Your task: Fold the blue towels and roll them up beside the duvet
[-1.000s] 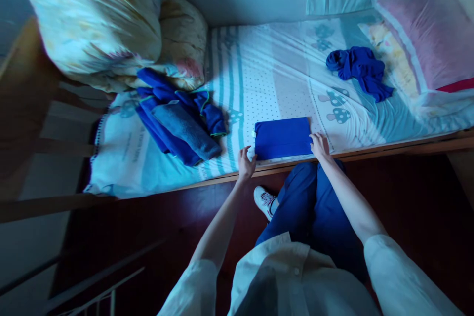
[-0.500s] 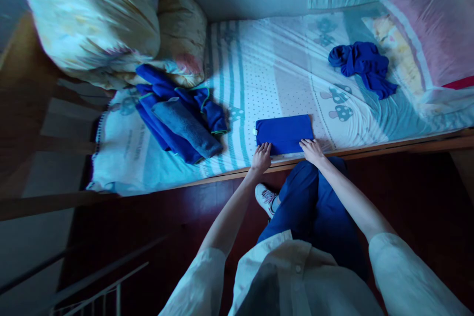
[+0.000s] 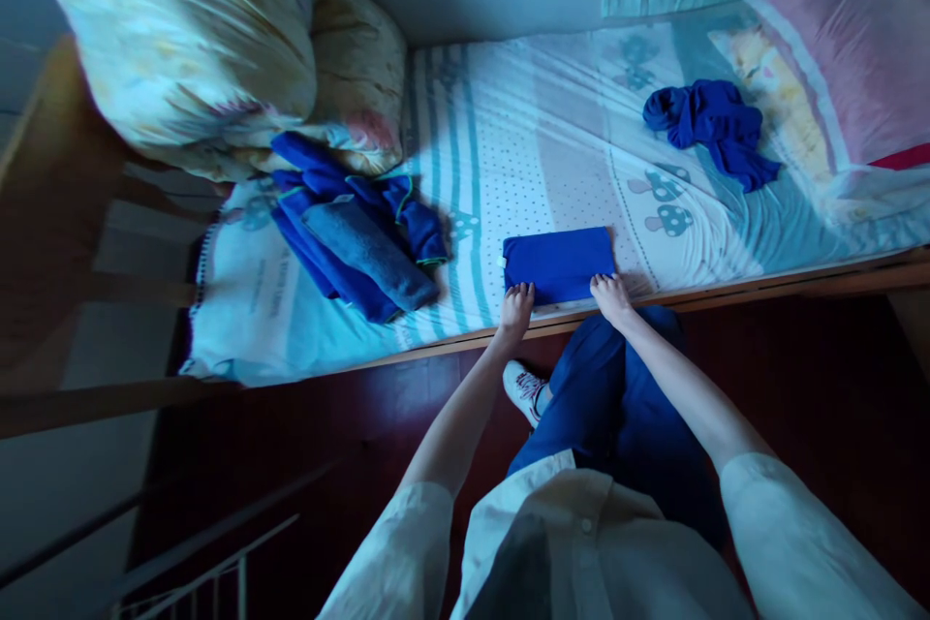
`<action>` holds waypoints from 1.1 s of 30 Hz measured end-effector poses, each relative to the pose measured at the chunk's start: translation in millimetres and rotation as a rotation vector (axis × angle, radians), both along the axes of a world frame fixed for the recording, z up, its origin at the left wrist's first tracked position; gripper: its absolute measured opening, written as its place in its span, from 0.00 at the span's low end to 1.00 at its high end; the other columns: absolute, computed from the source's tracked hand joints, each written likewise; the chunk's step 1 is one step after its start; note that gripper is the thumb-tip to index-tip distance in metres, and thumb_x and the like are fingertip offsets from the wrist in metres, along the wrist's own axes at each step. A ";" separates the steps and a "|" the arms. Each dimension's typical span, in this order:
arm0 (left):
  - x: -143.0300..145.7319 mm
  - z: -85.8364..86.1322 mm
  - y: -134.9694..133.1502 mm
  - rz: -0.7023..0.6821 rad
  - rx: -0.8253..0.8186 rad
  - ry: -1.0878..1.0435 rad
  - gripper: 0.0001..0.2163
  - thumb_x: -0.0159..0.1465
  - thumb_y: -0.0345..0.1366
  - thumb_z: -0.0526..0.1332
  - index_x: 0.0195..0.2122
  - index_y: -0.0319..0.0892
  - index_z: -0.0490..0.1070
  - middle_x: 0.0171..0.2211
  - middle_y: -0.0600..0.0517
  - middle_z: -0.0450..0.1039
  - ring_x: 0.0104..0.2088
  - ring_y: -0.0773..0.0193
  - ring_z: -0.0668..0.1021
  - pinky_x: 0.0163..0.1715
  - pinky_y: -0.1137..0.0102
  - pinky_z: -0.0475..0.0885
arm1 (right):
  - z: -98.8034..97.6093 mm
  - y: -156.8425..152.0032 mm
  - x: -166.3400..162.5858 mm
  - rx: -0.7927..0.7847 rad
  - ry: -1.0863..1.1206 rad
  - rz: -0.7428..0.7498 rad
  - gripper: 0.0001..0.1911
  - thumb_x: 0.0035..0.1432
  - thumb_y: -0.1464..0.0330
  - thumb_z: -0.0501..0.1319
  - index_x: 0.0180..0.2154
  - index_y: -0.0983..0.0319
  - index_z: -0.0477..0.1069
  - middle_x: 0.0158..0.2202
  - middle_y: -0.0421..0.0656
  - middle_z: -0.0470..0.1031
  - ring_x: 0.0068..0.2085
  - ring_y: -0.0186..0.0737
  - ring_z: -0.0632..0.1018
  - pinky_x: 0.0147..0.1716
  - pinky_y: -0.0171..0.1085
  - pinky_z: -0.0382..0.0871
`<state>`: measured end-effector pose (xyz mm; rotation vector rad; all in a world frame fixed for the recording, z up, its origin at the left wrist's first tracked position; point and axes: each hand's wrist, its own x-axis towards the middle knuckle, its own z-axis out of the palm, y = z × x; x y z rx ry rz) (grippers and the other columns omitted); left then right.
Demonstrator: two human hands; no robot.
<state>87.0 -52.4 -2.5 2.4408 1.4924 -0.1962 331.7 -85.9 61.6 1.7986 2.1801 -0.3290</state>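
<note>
A folded blue cloth [image 3: 558,263] lies flat on the patterned bed sheet [image 3: 538,145], close to the bed's near edge. My left hand [image 3: 515,309] rests with fingers spread on the cloth's near left corner. At the near right corner my right hand [image 3: 610,296] lies on the cloth, fingers stretched out. Neither hand holds anything.
A pile of blue towels [image 3: 356,228] sits left of the cloth, below a big rolled quilt [image 3: 196,39]. A crumpled blue cloth [image 3: 708,126] lies at the right beside a pink pillow [image 3: 843,58]. The wooden bed rail [image 3: 762,291] runs along the front above a dark floor [image 3: 821,378]. A metal rack [image 3: 181,572] stands at lower left.
Both hands moved inward from the cloth's side edges onto its near edge and now lie flat on its two near corners. The cloth has stayed in place.
</note>
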 end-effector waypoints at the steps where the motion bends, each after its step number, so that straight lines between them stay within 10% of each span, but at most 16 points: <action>1: -1.1 0.4 -2.5 -0.002 -0.005 0.010 0.26 0.68 0.23 0.49 0.66 0.35 0.67 0.59 0.32 0.73 0.57 0.49 0.78 0.61 0.56 0.69 | 1.3 -1.4 -0.5 -0.009 -0.006 0.005 0.26 0.65 0.81 0.50 0.61 0.69 0.73 0.57 0.61 0.78 0.57 0.50 0.78 0.61 0.48 0.66; 23: -41.1 6.5 -5.7 0.061 -0.191 -0.250 0.34 0.58 0.20 0.55 0.66 0.48 0.70 0.64 0.49 0.74 0.63 0.56 0.76 0.63 0.61 0.73 | -12.5 -1.1 34.3 -0.057 0.429 -0.426 0.27 0.57 0.81 0.60 0.56 0.60 0.79 0.52 0.49 0.83 0.55 0.49 0.82 0.58 0.42 0.74; 33: -58.6 10.3 9.2 0.556 -0.312 -0.723 0.18 0.57 0.36 0.65 0.48 0.38 0.80 0.40 0.48 0.84 0.45 0.54 0.83 0.47 0.64 0.79 | -30.6 24.0 61.3 -0.022 0.694 -0.672 0.17 0.51 0.75 0.69 0.45 0.62 0.83 0.42 0.43 0.85 0.44 0.43 0.84 0.49 0.38 0.77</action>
